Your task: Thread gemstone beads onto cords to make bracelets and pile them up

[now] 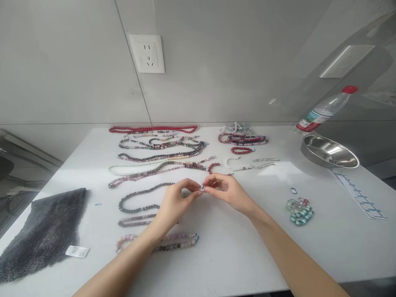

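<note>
Over bead strands (pixel 139 199), left hand (pixel 175 204) and right hand (pixel 227 192) pinch a bluish clip (pixel 202 187).

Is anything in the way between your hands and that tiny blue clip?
Nothing visible is in the way. The left hand and the right hand both touch the tiny blue clip with their fingertips, though those fingers hide most of it.

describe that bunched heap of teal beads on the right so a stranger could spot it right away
On the white table, find the steel bowl at the far right. Below it and a little to the left lies a small heap of beads, banded teal ones mixed with clear ones. Unlike the long bead strands laid out in rows, it is one short, bunched cluster.
</note>
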Demonstrator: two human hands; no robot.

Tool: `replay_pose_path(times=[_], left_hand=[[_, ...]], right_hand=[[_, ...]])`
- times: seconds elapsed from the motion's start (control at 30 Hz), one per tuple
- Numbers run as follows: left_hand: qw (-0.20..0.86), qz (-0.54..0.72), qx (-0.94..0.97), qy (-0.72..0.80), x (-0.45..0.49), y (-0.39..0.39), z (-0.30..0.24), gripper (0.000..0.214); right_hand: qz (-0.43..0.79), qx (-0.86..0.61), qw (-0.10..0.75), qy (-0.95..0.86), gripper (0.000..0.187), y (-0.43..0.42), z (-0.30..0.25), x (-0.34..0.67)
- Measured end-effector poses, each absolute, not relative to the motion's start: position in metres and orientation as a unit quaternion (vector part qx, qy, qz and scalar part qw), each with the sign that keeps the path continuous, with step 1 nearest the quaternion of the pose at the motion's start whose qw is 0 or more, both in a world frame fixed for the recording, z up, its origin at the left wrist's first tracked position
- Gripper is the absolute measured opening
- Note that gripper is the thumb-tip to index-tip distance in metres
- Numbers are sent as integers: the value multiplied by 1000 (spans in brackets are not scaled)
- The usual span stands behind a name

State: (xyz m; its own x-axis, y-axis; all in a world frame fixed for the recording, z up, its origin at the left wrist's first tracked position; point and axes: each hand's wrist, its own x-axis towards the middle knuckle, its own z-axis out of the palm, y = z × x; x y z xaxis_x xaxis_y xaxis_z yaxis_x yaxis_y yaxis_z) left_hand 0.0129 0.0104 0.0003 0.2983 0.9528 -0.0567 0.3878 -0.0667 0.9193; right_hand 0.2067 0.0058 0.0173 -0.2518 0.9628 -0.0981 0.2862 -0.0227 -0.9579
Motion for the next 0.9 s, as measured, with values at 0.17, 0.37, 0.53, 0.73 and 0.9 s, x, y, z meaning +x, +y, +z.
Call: replay_pose_path(times=[0.17,0.37,0.53,0.73,0.9], left_hand=[[464,322,653,504,11,10,1,10],[478,322,651,495,13,9,2,13],[483,317,643,503,13,9,1,14],[406,351,698,473,11,8,-4,8],[325,382,765,404,12,5,-8,11]], right_hand=[[537,-517,347,-569,19,6,18,205],[548,-522,339,-560,18,4,19,204],[546,-519,329,-570,19,2,20,204],[555,-527,301,-569,21,1,23,204],[541,-526,280,-593,23,2,17,205]])
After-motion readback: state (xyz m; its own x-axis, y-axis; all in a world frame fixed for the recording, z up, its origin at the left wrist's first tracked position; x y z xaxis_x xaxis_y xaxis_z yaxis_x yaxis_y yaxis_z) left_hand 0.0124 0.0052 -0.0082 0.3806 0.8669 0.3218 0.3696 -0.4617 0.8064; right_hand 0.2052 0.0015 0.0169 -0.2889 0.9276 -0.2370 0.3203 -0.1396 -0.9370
